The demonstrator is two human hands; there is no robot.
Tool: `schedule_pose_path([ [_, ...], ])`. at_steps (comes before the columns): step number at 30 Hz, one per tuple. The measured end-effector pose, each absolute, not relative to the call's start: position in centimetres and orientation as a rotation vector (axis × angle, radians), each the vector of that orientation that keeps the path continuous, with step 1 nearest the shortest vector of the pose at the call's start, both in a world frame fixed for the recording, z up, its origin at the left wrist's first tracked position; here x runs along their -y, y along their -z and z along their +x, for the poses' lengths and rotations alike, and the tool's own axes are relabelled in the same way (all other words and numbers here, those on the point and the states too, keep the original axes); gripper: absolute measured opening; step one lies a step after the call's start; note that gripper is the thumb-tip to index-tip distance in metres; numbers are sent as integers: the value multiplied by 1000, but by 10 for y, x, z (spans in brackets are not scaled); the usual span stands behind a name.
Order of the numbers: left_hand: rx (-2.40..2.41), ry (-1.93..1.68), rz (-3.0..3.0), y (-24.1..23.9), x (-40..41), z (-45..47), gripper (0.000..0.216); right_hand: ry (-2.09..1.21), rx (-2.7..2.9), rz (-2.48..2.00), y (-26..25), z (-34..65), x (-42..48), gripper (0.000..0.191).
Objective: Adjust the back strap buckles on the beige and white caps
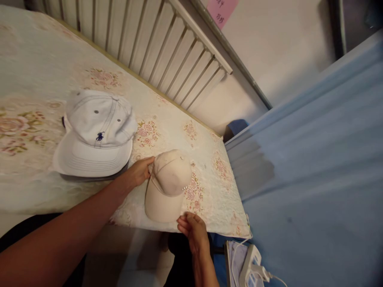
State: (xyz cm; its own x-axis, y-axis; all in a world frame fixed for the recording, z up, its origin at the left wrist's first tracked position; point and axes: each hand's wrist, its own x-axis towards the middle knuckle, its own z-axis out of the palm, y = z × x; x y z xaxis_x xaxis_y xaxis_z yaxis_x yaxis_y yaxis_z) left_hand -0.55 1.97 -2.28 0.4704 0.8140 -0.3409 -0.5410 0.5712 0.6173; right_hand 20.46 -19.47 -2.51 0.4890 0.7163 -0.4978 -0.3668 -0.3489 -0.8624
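Note:
A beige cap lies on the floral mattress near its front right corner, brim toward me. My left hand rests against the cap's left side, fingers curled onto the crown's edge. My right hand sits at the mattress edge just below the brim's right tip, fingers bent and close together, touching or nearly touching the brim. A white cap with a small dark blue emblem lies to the left, apart from both hands.
A white slatted bed rail runs along the mattress's far side. A blue sheet or curtain fills the right. A white charger with cable lies at the bottom right. A pink note hangs on the wall.

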Motion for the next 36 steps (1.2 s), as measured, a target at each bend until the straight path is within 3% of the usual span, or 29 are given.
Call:
schedule_pose_path([
  [11, -631, -843, 441, 28, -21, -3, 14, -1143, -22, -1258, 43, 176, 197, 20],
  [19, -699, -811, 408, 14, -15, -1, 13, -1111, -53, -978, 36, 142, 183, 42],
  [22, -691, -822, 398, 11, -15, -1, 14, -1120, -30, -955, 39, 137, 182, 42],
  [28, -669, -846, 389, 19, -19, -1, 13, -1089, 117, -1008, 33, 158, 190, 27],
  [36, -753, -795, 427, 28, -22, -2, 12, -966, -96, -898, 15, 232, 164, 25],
])
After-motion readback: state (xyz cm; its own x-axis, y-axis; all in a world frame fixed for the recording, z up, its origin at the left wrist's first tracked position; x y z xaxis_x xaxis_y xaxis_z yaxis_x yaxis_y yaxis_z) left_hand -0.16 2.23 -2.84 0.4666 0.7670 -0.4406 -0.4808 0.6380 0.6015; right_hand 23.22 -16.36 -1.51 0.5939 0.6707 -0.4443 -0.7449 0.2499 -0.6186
